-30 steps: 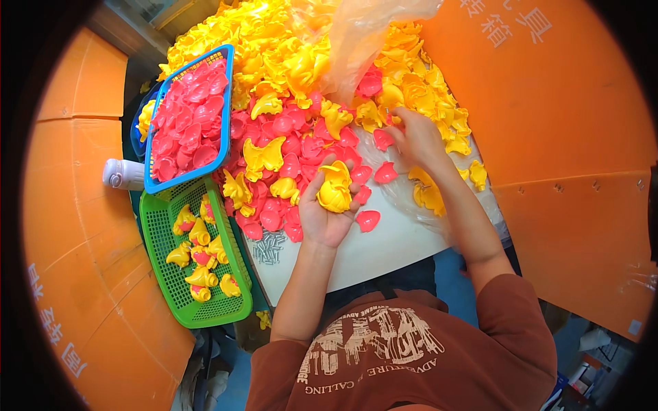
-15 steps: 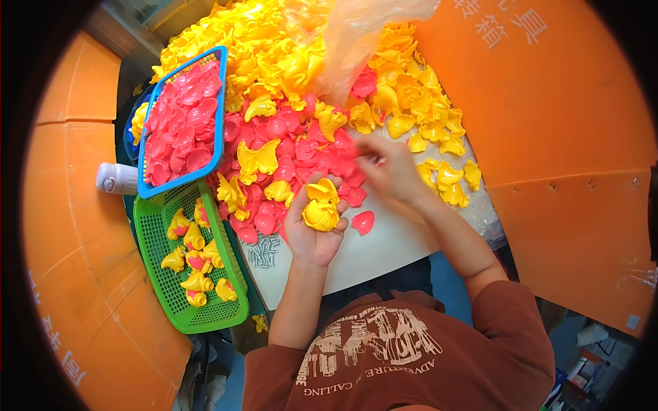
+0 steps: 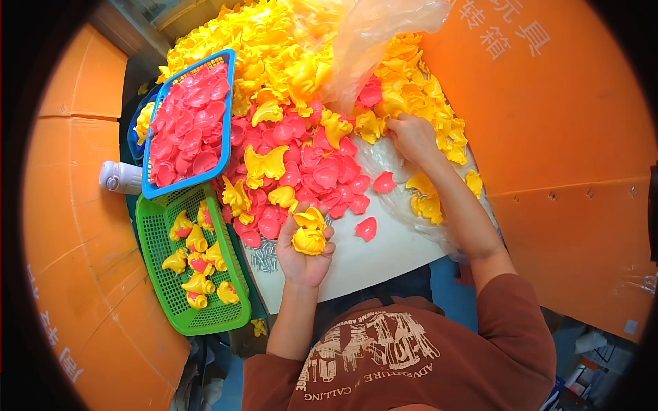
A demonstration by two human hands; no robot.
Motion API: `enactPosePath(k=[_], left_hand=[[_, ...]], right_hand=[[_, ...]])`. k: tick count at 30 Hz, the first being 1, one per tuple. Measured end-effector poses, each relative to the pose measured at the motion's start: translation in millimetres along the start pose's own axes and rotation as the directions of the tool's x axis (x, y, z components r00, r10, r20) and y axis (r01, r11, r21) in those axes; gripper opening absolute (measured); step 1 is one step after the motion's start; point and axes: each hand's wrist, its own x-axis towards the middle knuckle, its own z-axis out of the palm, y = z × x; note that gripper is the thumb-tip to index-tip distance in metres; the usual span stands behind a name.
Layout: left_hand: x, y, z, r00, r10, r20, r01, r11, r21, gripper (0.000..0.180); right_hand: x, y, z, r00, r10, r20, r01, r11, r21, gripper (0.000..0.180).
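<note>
My left hand (image 3: 302,269) is palm up with its fingers curled round yellow plastic shell pieces (image 3: 309,242), one cupped and one standing above it. Over the yellow parts on the right, my right hand (image 3: 415,142) reaches with bent fingers, its fingertips close together. Whatever they pinch is hidden. Nearest to those fingertips is a yellow shell part (image 3: 370,127). Between the hands spreads a heap of red cup-shaped pieces (image 3: 325,171). Two loose red pieces lie apart from it, one of them a pointed cup (image 3: 366,229) on the white tabletop (image 3: 343,274).
A blue basket (image 3: 227,109) of red pieces rests partly over a green basket (image 3: 243,288) holding several yellow-and-red assembled figures. Small metal screws (image 3: 264,255) lie beside it. Yellow parts (image 3: 274,68) and a clear plastic bag (image 3: 370,41) fill the back. Orange panels (image 3: 548,137) stand either side.
My right hand has moved away from the red heap to the yellow parts farther back on the right. A red piece now lies loose beside the heap. My left hand has shifted slightly nearer and left.
</note>
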Motion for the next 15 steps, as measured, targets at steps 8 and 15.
enactPosePath(k=[8, 15], left_hand=[[1, -1, 0, 0.999, 0.01, 0.044, -0.009, 1.0, -0.013, 0.04], [1, -13, 1, 0.999, -0.038, 0.033, 0.039, 0.999, -0.026, 0.038]], right_hand=[[-39, -64, -39, 0.983, -0.13, 0.13, 0.022, 0.786, 0.618, 0.021], [-6, -17, 2, 0.982, 0.185, 0.043, -0.189, 0.935, 0.301, 0.029]])
